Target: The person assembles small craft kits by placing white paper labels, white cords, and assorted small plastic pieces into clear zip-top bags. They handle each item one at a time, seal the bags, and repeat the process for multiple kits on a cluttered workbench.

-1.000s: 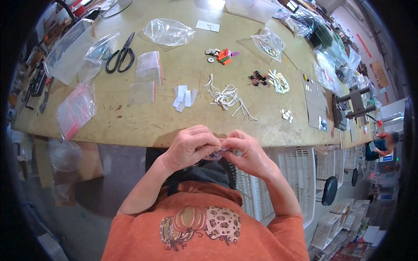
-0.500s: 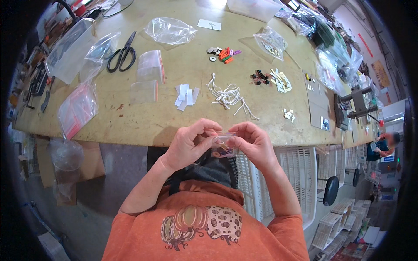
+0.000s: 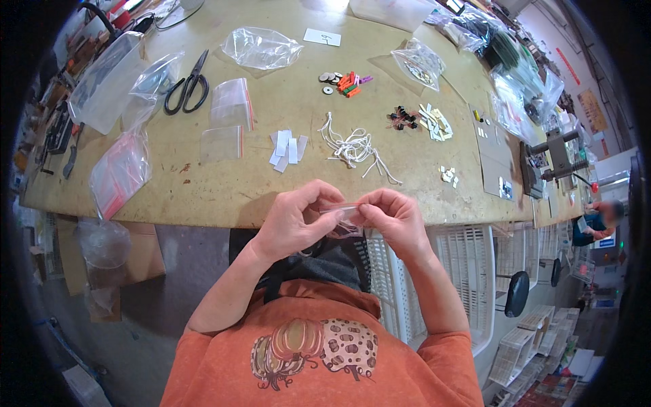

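Observation:
My left hand (image 3: 297,218) and my right hand (image 3: 391,220) pinch the top strip of a small clear zip bag (image 3: 344,230) at the table's front edge. The bag hangs below my fingers with something inside that I cannot make out. Beyond my hands lie a tangle of white cords (image 3: 352,144) and several white paper strips (image 3: 287,149). Farther off are orange, green and purple clips (image 3: 350,84) beside round metal discs (image 3: 328,82). To the right are small black parts with reddish wires (image 3: 402,118), cream strips (image 3: 435,123) and small cream pieces (image 3: 448,176).
On the left lie black-handled scissors (image 3: 188,85), flat zip bags (image 3: 231,105), a bundle of bags (image 3: 122,169) and a clear bin (image 3: 105,85). A hand press (image 3: 553,159) stands at the right edge. White baskets (image 3: 461,278) are below; another person (image 3: 597,224) is far right.
My right fingers have shifted slightly along the bag's top strip, and the bag has tilted so that less of its contents shows. The things on the table have stayed in place.

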A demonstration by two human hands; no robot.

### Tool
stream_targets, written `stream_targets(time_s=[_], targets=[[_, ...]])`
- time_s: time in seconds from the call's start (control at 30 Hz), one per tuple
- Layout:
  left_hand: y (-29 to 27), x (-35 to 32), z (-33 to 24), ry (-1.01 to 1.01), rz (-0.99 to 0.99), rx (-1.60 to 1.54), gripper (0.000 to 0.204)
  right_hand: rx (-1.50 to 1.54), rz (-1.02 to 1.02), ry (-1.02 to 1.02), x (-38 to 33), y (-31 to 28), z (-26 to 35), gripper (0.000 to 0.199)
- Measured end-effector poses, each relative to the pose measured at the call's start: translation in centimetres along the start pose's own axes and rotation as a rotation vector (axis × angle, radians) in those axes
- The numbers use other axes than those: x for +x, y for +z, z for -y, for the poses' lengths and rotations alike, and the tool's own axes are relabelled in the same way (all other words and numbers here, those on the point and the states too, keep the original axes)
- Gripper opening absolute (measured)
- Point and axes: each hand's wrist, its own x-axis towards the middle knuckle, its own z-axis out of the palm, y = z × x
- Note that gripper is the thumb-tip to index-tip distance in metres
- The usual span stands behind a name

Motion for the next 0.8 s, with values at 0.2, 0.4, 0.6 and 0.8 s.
stream_targets(time_s=[0.2, 0.4, 0.6, 0.8], targets=[[0.8, 0.3, -0.2, 0.125, -0.014, 0.254, 0.004, -0.37, -0.028, -0.218, -0.6, 1.7, 0.2, 0.007], [-1.1, -0.2, -0.5, 0.159, -0.048, 0.262, 0.004, -0.044, -0.028, -0.037, -0.9, -0.8, 0.6, 0.006], [-1.3, -1.0, 0.4, -0.046, 0.016, -0.18, 0.012, 0.077, -0.042, -0.281, -2.1, -1.0, 0.2, 0.006], [0.2, -2.2, 0.0, -0.229, 0.111, -0.511, 0.041, -0.463, 0.055, -0.725, -3.6, 0.5, 0.1, 0.019]])
